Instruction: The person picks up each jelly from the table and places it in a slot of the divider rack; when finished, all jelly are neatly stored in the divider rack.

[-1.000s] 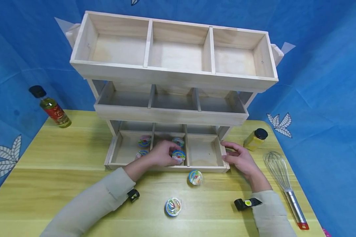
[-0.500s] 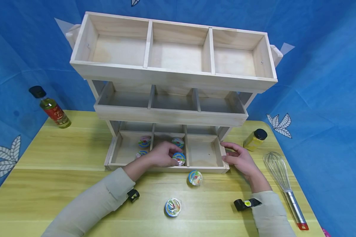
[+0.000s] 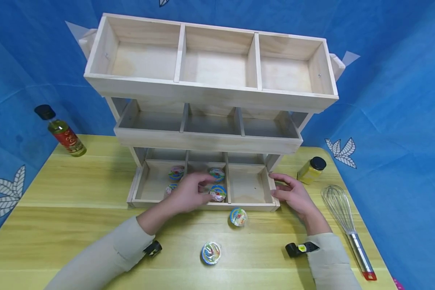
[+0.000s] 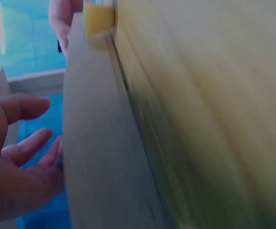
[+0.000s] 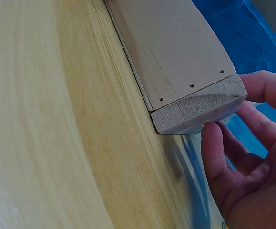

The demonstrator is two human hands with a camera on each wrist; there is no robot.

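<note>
My left hand (image 3: 188, 195) is over the middle compartment of the wooden rack's bottom tier (image 3: 251, 207), fingers spread and holding nothing. Just right of its fingertips a jelly cup (image 3: 218, 193) sits at the front of that compartment, with a second jelly cup (image 3: 216, 174) behind it. Two more, a rear jelly cup (image 3: 176, 172) and a front jelly cup (image 3: 170, 189) partly hidden by the hand, lie in the left compartment. My right hand (image 3: 293, 193) touches the tier's right end with its fingertips; the right wrist view shows thumb and fingers against that end board (image 5: 199, 107).
On the table, one jelly cup (image 3: 238, 217) stands before the rack and another jelly cup (image 3: 211, 253) nearer me. A yellow jar (image 3: 310, 171) and a whisk (image 3: 349, 229) are at right, an oil bottle (image 3: 64, 135) at left. The middle tier (image 3: 206, 141) and top tier (image 3: 210, 90) overhang.
My left hand has let go of the front jelly cup in the middle compartment and drawn back to the left, opening its fingers. The right hand stays in place.
</note>
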